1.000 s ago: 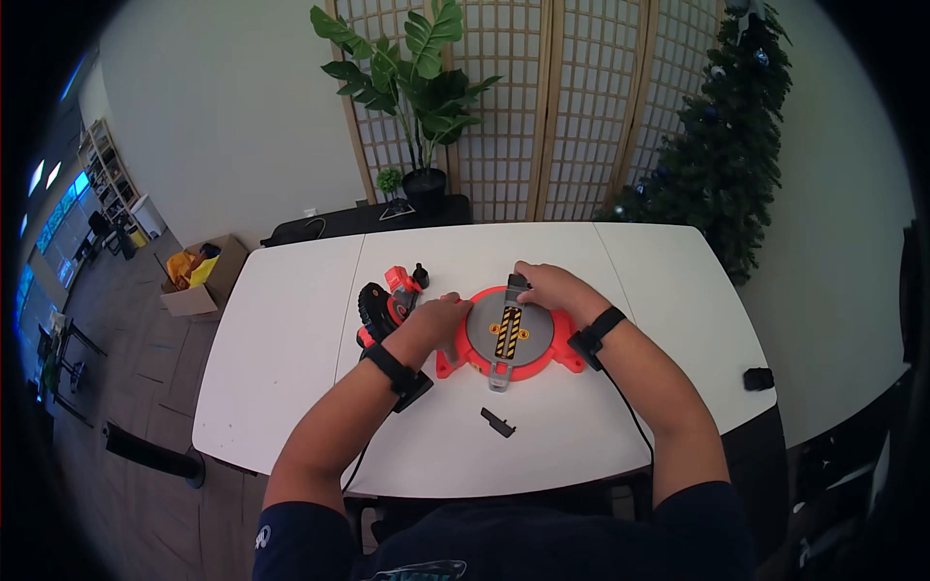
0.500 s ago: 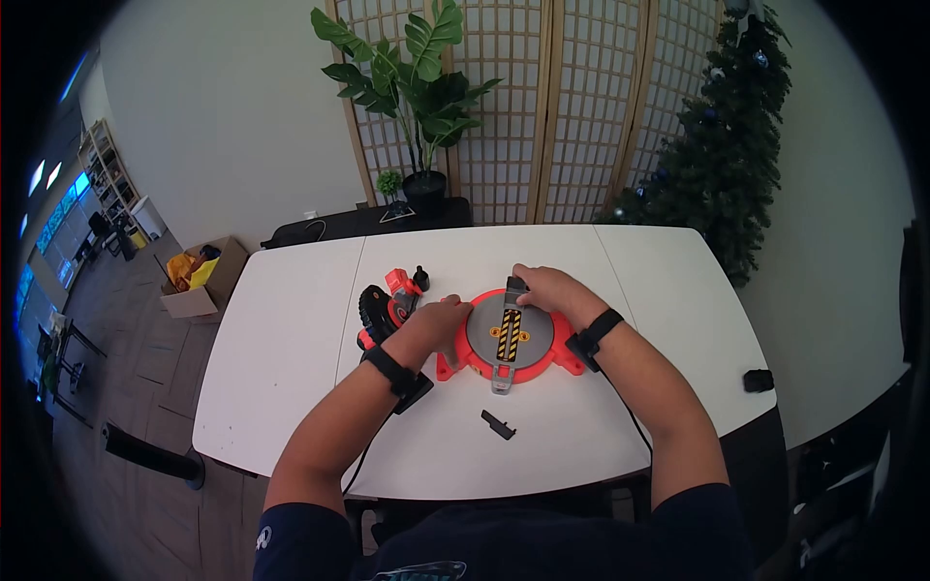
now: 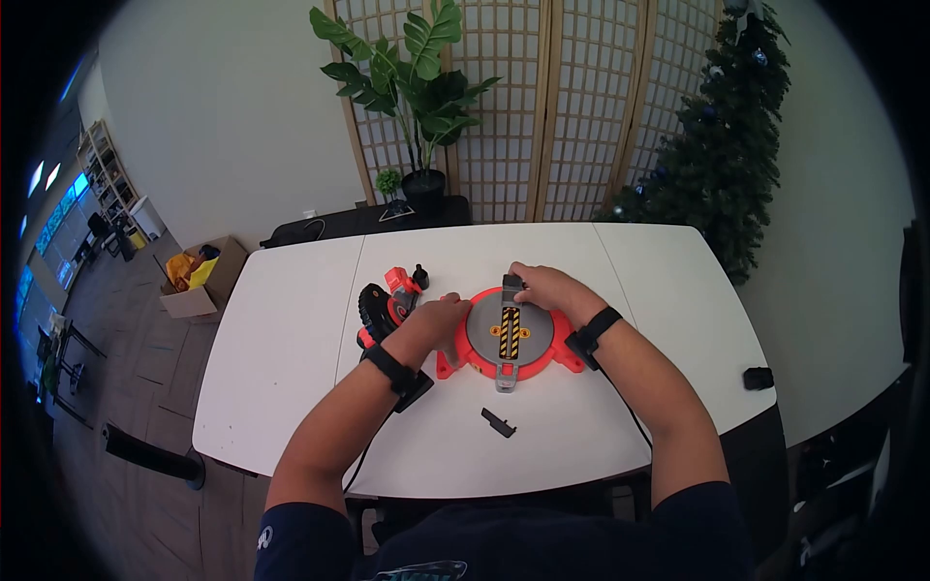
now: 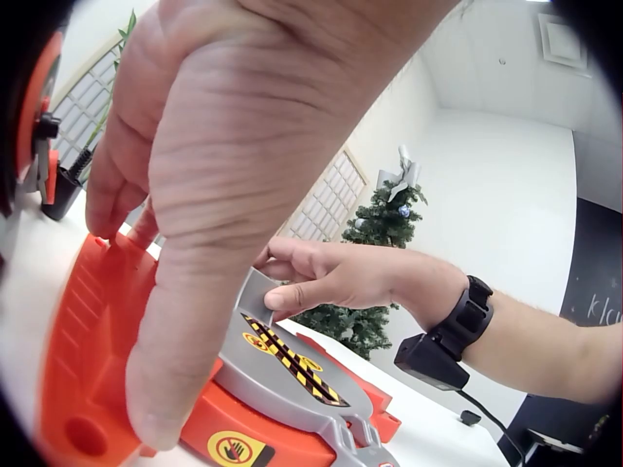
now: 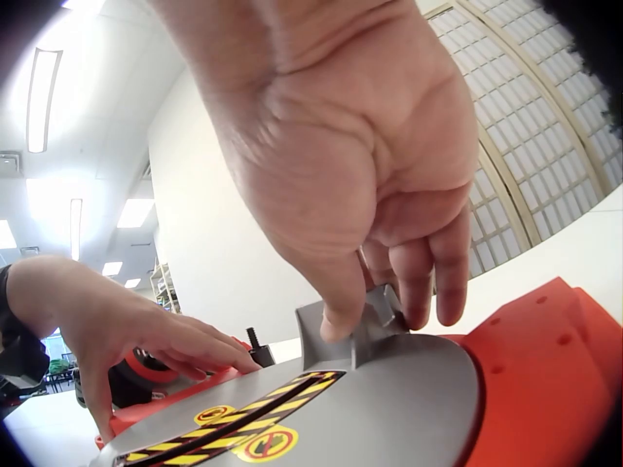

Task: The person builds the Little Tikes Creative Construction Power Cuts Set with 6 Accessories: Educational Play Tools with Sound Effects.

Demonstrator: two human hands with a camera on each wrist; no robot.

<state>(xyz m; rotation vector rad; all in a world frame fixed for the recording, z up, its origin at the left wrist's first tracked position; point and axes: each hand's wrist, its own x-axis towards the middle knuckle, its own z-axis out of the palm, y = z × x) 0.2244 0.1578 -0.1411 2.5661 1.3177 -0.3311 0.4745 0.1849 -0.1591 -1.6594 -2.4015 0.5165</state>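
Observation:
A round red toy base (image 3: 533, 372) lies on the white table, topped by a grey disc (image 3: 482, 327) with a yellow-and-black striped slot across it. My left hand (image 3: 433, 324) holds the base's left red wing (image 4: 92, 360), thumb on the near side and fingers on the far side. At the disc's far edge, my right hand (image 3: 550, 290) pinches an upright grey block (image 5: 313, 331) between thumb and fingers. A grey tab (image 3: 506, 378) sticks out at the disc's near edge. In front of the base lies a small black plastic piece (image 3: 499, 423).
Left of the base stands a red-and-black toy part with a ridged black wheel (image 3: 374, 312). A small black knob-like piece (image 3: 420, 278) is behind it. A black object (image 3: 759, 379) sits near the table's right edge. Cables hang from both wrist cameras.
The grey disc has turned slightly: its far block shifted left with my right hand, and its near tab shifted right. My left hand and the red base stay put.

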